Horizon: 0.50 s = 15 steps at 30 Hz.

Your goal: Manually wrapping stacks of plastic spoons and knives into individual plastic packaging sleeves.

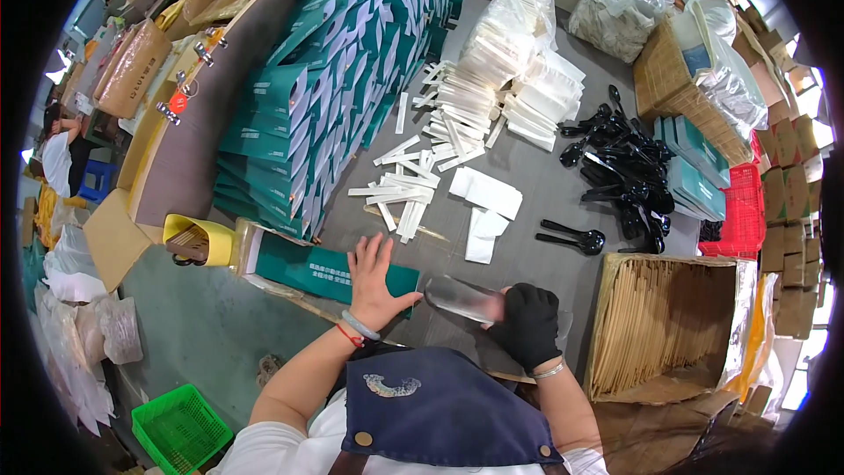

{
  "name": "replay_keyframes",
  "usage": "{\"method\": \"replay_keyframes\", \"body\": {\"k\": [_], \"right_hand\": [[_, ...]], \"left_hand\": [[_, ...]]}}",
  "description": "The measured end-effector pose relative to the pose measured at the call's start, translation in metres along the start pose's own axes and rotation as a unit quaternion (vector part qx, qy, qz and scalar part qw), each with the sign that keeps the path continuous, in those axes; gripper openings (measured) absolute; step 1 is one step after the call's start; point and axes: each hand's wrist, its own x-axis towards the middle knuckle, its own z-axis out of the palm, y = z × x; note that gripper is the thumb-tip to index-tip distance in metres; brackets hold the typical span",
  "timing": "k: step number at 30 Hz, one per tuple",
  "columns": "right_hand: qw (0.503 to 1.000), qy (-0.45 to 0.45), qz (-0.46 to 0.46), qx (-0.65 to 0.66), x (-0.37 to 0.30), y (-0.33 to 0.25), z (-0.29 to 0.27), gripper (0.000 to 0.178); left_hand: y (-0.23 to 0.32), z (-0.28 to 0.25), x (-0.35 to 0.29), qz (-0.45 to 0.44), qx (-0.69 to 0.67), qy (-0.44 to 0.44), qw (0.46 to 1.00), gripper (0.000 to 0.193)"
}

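Note:
My left hand [376, 281] lies with its fingers spread at the right part of a flat green packet [303, 271] near the table's front edge. A black glove covers my right hand [526, 324], whose fingers are closed around the end of a clear, rounded, see-through object [459, 297]. This object is blurred, and I cannot tell its kind. Its far end points toward my left hand, with a small gap between them. Beyond my hands lie folded white napkins [485, 195], loose narrow white paper sachets [406, 193] and two black plastic spoons [573, 237].
Rows of green packets [290, 114] stand at the left. Bundled white sachets [475, 97] lie at the back. A heap of black spoons [624, 171] is right, behind a carton of wooden chopsticks [664, 325]. A yellow container [211, 242] hangs at the left edge.

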Motion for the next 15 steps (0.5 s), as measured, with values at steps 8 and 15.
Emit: {"method": "replay_keyframes", "body": {"k": [8,15], "right_hand": [[0.996,-0.045,-0.048,0.057,0.031,-0.045,0.043,0.065],[0.981,0.151,0.112,0.043,-0.004,0.018,-0.011,0.049]], "left_hand": [[0.006,-0.007,0.008,-0.007,0.019,-0.035,0.999,0.103],[-0.046,-0.018,0.101,0.061,0.004,0.095,0.994,0.022]]}}
